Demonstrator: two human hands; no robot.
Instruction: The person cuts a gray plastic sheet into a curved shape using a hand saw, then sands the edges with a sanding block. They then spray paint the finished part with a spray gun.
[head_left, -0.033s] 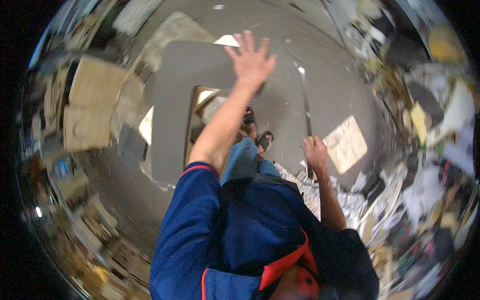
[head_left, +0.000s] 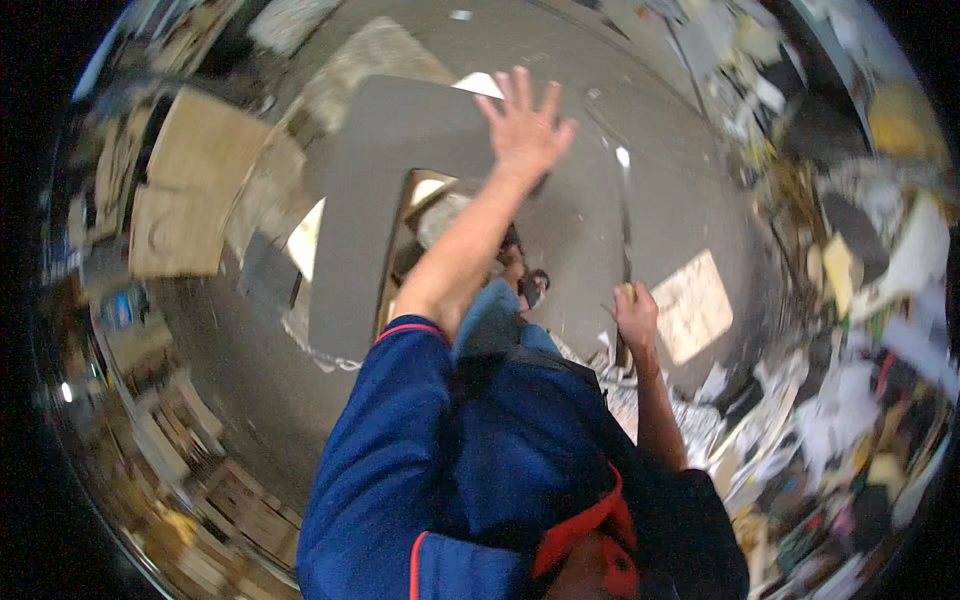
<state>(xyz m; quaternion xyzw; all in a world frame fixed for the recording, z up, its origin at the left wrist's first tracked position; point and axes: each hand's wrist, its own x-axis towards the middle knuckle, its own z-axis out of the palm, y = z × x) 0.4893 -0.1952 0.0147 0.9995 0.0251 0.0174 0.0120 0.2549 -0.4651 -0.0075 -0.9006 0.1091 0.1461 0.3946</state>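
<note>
My left hand (head_left: 525, 130), fingers spread, is over the upper right part of a large grey board (head_left: 355, 140), which has an opening with pale pieces and brownish edges showing through it. Whether my palm touches the board is unclear. My right hand (head_left: 637, 315) is closed on a small yellow object (head_left: 628, 293), perhaps a handle. A long, thin dark strip (head_left: 625, 220) with a bright tip runs forward from near that hand. A pale square sheet (head_left: 690, 305) lies on the floor to its right. My feet show partly between the board and the strip.
Flat wooden or cardboard pieces (head_left: 185, 230) stand at the left, by stacked material (head_left: 225, 500). Piles of white and yellowish scraps (head_left: 830, 410) line the right side. A pale, worn sheet (head_left: 380, 50) lies beyond the grey board, on the grey floor (head_left: 240, 370).
The view has shifted slightly. Both my hands appear a little further right in the picture, and my right hand slightly lower; their grip and spread look the same.
</note>
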